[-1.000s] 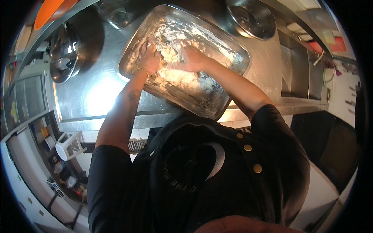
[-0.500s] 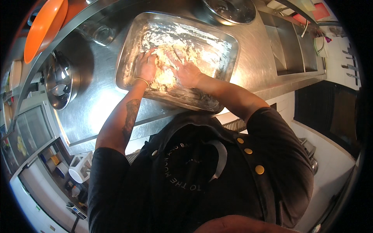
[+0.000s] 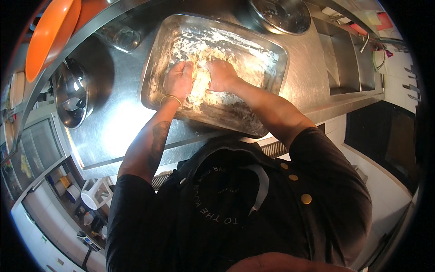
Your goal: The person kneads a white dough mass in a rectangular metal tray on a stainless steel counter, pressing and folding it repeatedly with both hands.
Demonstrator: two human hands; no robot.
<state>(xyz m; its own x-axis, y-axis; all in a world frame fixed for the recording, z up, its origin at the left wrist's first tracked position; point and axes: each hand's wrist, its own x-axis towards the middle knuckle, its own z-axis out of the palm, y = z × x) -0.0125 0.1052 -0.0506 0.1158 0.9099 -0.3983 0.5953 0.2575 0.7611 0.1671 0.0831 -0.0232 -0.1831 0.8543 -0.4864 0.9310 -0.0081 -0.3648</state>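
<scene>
Fingers of the left hand point(image 3: 179, 80) and right hand point(image 3: 221, 75) have curled inward

Spread a half-second ago, they now bend beside the shaggy dough point(image 3: 199, 88), apparently gathering it into a ridge; it looks uneven, with loose flour point(image 3: 263, 58) farther right. The dough lies between both hands in the steel pan point(image 3: 226, 119) on the table point(image 3: 120, 86). The fingertips are hidden, so I cannot tell whether either pinches dough.

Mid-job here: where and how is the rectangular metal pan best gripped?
Best gripped, I'd judge, by the rim of the metal pan at both short ends: left hand from the left, right hand from the right. It is long, open-topped and shows no handles, so opposite ends should balance it; the dough lies between them.
</scene>
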